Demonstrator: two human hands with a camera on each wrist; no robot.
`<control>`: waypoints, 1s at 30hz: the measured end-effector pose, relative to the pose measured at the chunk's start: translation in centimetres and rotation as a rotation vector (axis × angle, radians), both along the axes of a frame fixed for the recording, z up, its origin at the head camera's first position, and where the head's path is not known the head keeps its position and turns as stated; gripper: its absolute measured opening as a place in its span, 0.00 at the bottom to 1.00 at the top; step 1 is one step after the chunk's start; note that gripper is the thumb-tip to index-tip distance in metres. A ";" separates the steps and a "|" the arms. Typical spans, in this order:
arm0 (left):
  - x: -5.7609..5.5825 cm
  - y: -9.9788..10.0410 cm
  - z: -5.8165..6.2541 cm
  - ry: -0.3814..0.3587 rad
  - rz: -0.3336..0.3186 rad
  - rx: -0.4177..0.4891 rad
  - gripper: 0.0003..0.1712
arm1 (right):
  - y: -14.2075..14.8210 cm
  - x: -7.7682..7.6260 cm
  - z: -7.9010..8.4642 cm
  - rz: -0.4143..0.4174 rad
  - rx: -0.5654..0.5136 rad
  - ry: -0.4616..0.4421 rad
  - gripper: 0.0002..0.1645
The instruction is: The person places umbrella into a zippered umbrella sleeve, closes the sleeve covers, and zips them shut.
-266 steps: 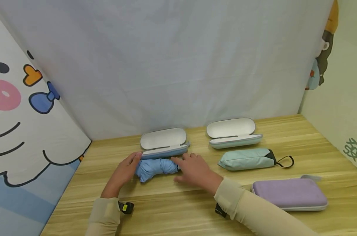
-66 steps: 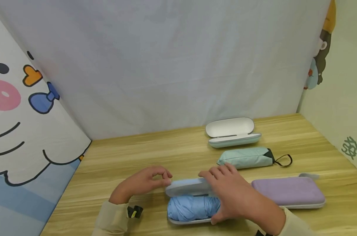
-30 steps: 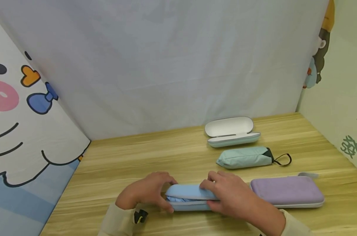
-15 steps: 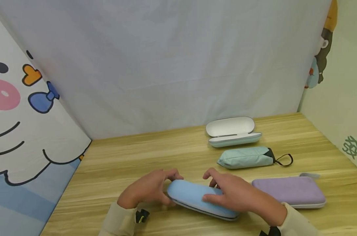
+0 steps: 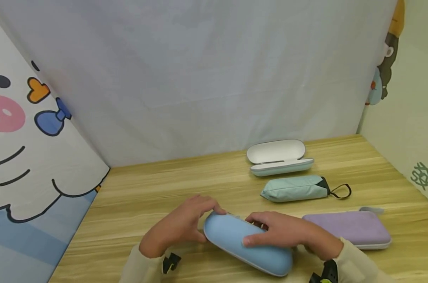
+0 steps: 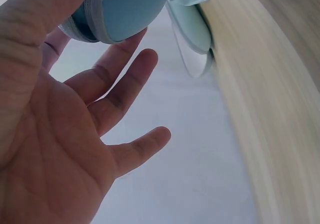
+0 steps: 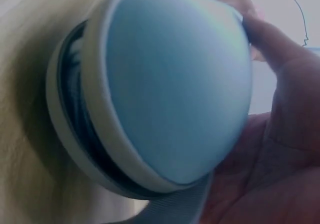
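Near the front of the table, a blue case is held at a slant. The left hand grips one end, and the right hand grips it near the other (a dark gap shows between its halves there). A purple case lies near the right hand, with a green umbrella and an open green case farther back.

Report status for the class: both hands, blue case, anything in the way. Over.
Left hand holds left end of blue case; right hand grips its right half. Case not fully shut at right end. Purple case near right hand, might crowd it.
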State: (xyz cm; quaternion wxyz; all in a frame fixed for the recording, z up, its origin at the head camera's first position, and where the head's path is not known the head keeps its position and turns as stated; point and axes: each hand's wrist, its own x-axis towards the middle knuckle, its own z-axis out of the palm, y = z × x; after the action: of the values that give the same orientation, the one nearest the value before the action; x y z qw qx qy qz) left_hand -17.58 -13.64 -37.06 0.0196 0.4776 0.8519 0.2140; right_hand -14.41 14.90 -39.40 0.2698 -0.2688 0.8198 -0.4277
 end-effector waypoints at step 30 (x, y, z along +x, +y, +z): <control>0.3 1.0 -0.4 -0.401 -0.354 0.141 0.16 | -1.4 1.9 0.5 0.261 -0.217 -0.129 0.08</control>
State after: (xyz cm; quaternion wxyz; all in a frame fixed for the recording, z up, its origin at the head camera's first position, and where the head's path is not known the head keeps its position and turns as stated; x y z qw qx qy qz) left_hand -17.26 -12.63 -37.47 0.1916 0.5673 0.7174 0.3562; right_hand -12.50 13.53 -38.93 0.3442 -0.3725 0.7080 -0.4914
